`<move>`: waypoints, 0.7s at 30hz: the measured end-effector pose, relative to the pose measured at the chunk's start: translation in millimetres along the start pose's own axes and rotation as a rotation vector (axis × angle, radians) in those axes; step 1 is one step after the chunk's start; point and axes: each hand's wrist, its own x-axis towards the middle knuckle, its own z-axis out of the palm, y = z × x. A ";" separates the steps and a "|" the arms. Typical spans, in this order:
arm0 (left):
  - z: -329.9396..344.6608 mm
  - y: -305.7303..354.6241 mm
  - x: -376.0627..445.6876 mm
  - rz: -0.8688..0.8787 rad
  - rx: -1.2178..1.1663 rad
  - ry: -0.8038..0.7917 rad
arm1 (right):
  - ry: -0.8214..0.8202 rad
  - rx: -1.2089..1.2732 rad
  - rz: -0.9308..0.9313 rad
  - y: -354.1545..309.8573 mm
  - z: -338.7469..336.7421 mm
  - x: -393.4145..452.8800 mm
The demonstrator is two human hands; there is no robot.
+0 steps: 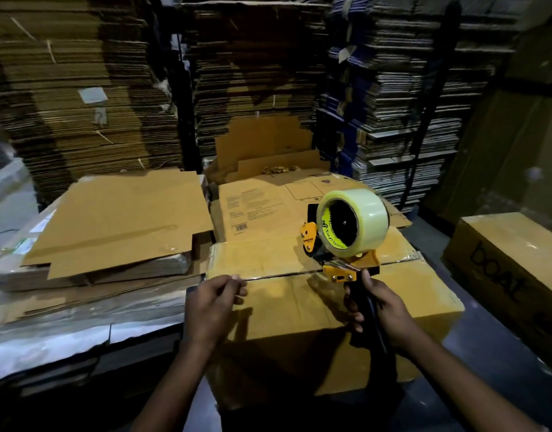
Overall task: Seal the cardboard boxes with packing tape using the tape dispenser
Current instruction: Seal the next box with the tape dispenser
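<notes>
Here, in the head view, the right hand (382, 310) grips the black handle of the orange-and-black tape dispenser (337, 241) over the closed brown cardboard box (299, 307), contents hidden, while the left hand (214, 302) pinches the clear tape strip (284, 275), which should be kept taut and centred along the flap seam.

A dim packaging warehouse: tall stacks of flattened cardboard (81, 88) fill the racks behind, and wrapped bundles of flat cartons (90, 269) lie at the left.
</notes>
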 end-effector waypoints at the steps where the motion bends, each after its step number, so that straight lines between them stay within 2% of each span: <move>1: 15.3 14.8 2.3 -0.118 -0.070 -0.088 | 0.015 -0.032 -0.008 -5.1 -0.9 -2.2; 5: 73.2 51.7 30.3 -0.668 -0.198 -0.460 | 0.114 -0.156 0.000 -25.2 -10.6 -11.5; 7: 100.6 62.5 46.8 -0.782 -0.231 -0.577 | 0.133 -0.172 0.000 -36.4 -25.1 -14.6; 10: 138.6 77.2 60.8 -0.839 -0.269 -0.649 | 0.026 -0.021 0.027 -50.7 -52.3 -17.2; 14: 195.9 84.9 75.0 -0.819 -0.318 -0.622 | -0.014 0.035 0.032 -69.7 -89.6 -28.6; 18: 251.5 89.0 87.4 -0.852 -0.255 -0.608 | 0.011 0.096 -0.023 -77.7 -127.2 -37.7; 21: 286.9 95.2 97.3 -0.841 -0.073 -0.608 | 0.015 0.139 -0.042 -81.5 -153.7 -44.8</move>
